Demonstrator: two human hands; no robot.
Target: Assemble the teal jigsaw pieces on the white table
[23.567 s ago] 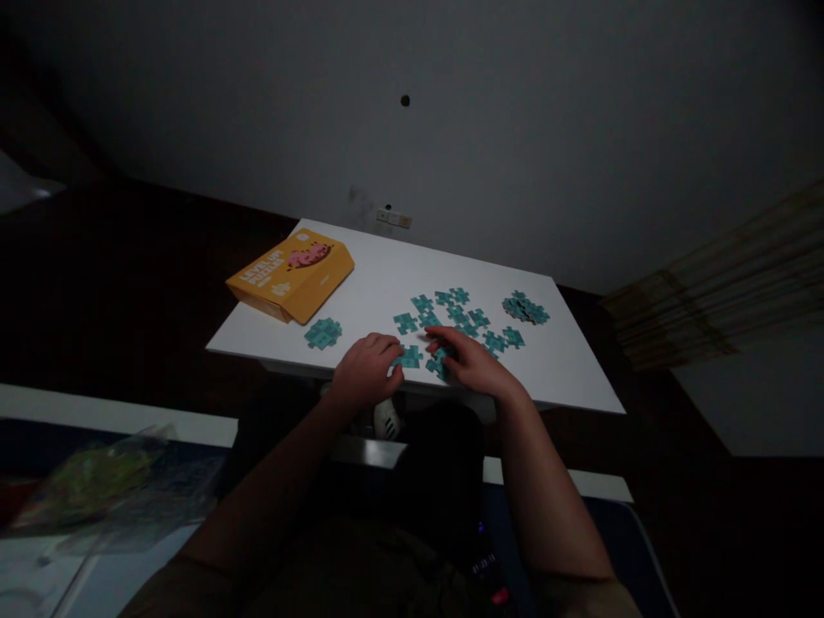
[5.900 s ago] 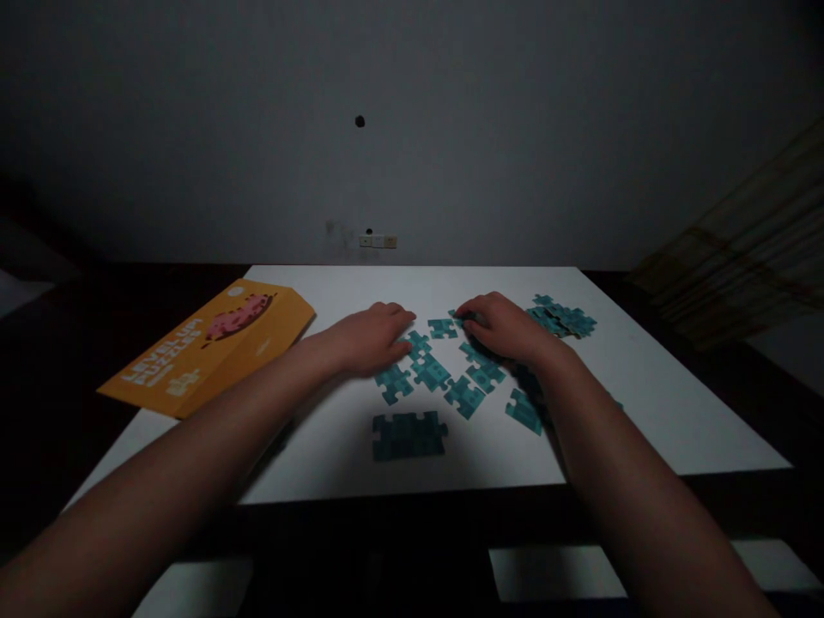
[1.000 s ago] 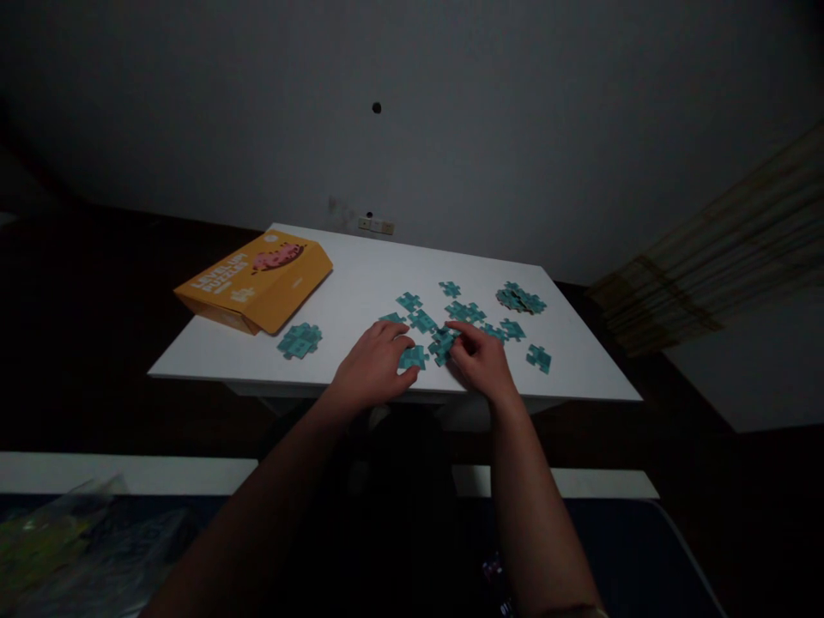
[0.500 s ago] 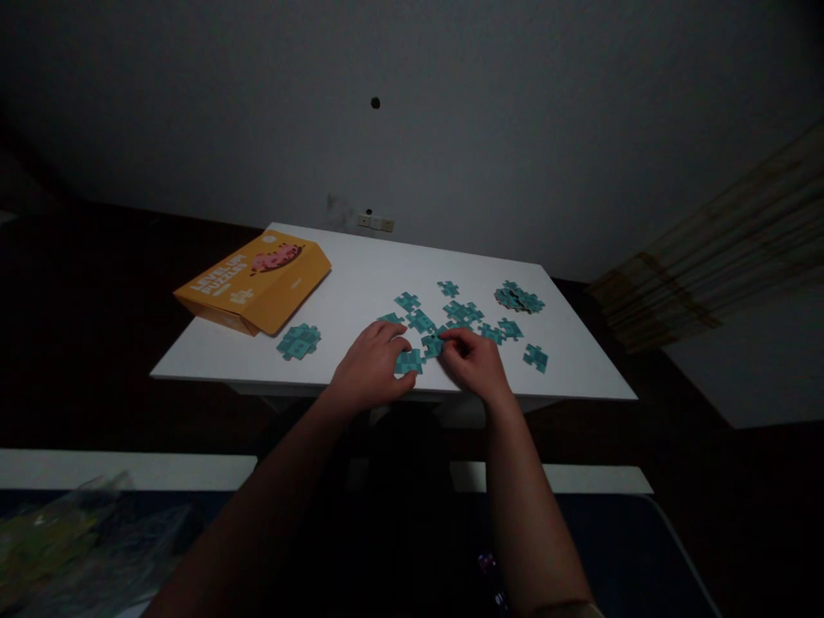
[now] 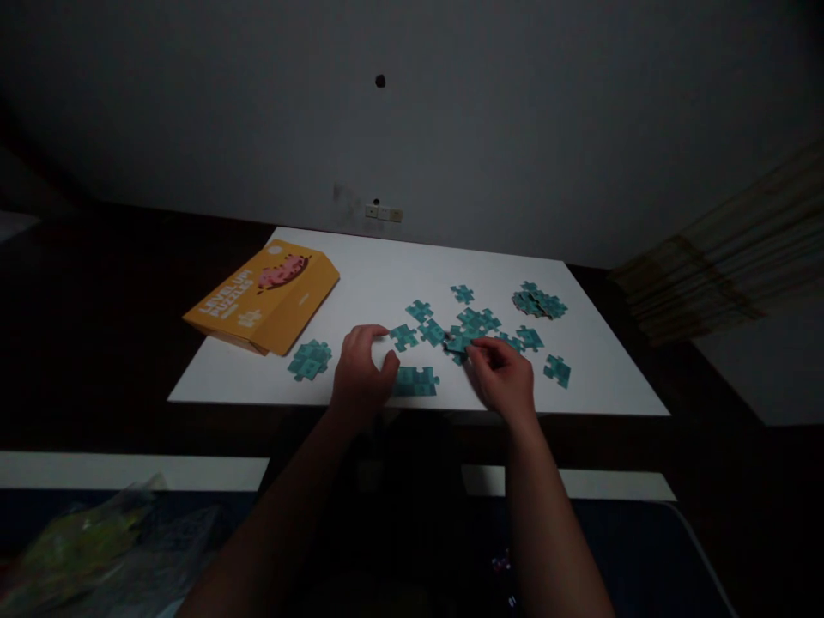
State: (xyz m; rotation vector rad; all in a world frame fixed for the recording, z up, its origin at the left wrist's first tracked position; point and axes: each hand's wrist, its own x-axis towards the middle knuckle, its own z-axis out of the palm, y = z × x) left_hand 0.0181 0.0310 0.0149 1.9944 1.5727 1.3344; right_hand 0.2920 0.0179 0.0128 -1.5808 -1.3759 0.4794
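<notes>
Pinching a puzzle piece (image 5: pixel 458 342) between thumb and finger, we had our right hand (image 5: pixel 505 373) clamped on it over the white surface (image 5: pixel 373 270); whether it touched the pieces beneath, we could not tell. Our left hand (image 5: pixel 361 371) had thumb and fingers spread apart, just beside a joined strip (image 5: pixel 415 382) at about eight o'clock from that piece. Counting from the same piece, a cluster (image 5: pixel 477 320) lay at one o'clock, a stack (image 5: pixel 541 304) at two, a small pile (image 5: pixel 310 360) at nine and an orange box (image 5: pixel 287 300) near ten.
</notes>
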